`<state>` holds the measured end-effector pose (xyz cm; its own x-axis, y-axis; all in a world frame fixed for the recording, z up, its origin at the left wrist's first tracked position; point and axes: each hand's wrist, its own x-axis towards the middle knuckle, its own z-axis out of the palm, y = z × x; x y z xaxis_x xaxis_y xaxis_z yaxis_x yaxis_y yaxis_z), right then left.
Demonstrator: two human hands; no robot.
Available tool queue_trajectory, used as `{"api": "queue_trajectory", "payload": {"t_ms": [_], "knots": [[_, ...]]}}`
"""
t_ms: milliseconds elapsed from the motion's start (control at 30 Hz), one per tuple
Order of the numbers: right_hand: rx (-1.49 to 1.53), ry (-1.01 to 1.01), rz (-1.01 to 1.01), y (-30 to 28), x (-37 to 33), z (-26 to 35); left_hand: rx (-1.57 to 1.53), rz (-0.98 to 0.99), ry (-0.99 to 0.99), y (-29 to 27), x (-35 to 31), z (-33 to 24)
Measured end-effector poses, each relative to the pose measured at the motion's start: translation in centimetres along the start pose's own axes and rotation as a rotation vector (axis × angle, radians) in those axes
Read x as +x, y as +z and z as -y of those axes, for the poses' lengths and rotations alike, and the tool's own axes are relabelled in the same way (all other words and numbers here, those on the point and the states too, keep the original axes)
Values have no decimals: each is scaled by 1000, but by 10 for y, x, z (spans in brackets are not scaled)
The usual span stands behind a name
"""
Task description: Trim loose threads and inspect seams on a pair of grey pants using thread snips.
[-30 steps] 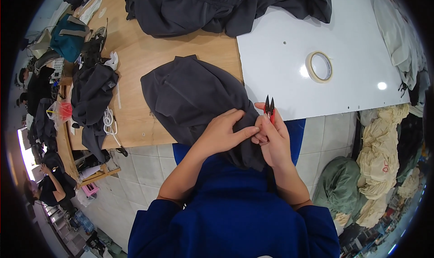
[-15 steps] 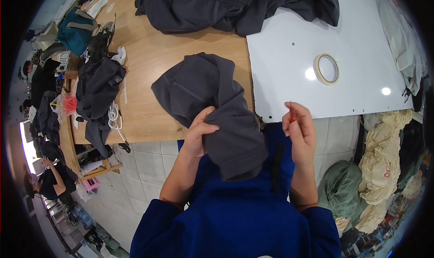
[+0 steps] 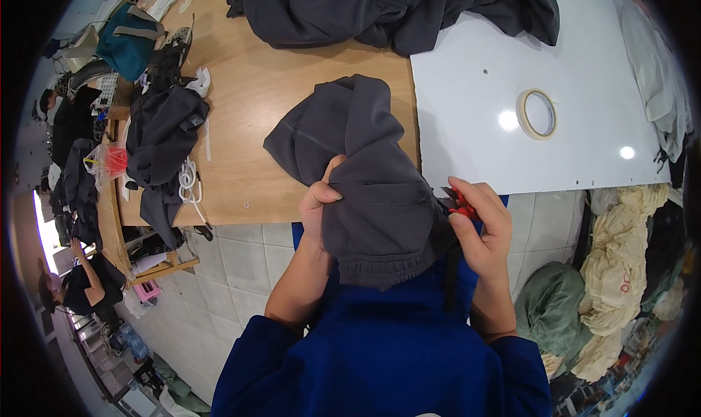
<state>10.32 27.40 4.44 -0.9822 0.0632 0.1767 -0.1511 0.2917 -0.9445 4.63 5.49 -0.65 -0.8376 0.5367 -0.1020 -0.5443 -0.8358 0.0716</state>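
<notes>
A dark grey garment (image 3: 383,216) hangs over the near edge of the table, its gathered elastic band toward my body and a short slit-like seam facing up. My left hand (image 3: 315,211) pinches its left side, thumb on top of the fabric. Small red thread snips (image 3: 463,204) with dark blades sit in the fingers of my right hand (image 3: 485,234). The blades point left and are close to the garment's right edge; whether they touch it I cannot tell.
A heap of dark grey garments (image 3: 328,12) lies at the far side. On the white board (image 3: 467,139) rests a roll of tape (image 3: 537,115). More dark cloth (image 3: 164,136) and a white cord (image 3: 188,183) are at the left, cream fabric bundles (image 3: 621,271) at the right.
The garment has been turned so its seam and elastic band show. My right hand has lowered slightly, and the snips now point at the garment's right edge.
</notes>
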Motion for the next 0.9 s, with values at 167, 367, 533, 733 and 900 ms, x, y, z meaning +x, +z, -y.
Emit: {"api": "queue_trajectory", "payload": {"t_ms": [167, 367, 533, 733, 900], "knots": [[33, 40, 0, 2, -2, -4, -22, 27, 6, -3, -2, -2], [9, 8, 45, 6, 1, -6, -81, -142, 2, -8, -6, -7], [-5, -27, 62, 4, -2, -10, -128, -41, 32, -24, -7, -8], [197, 277, -18, 22, 8, 9, -83, -88, -13, -10, -5, -4], [225, 160, -111, 46, 10, -2, -45, -104, -15, -14, -4, -3]]}}
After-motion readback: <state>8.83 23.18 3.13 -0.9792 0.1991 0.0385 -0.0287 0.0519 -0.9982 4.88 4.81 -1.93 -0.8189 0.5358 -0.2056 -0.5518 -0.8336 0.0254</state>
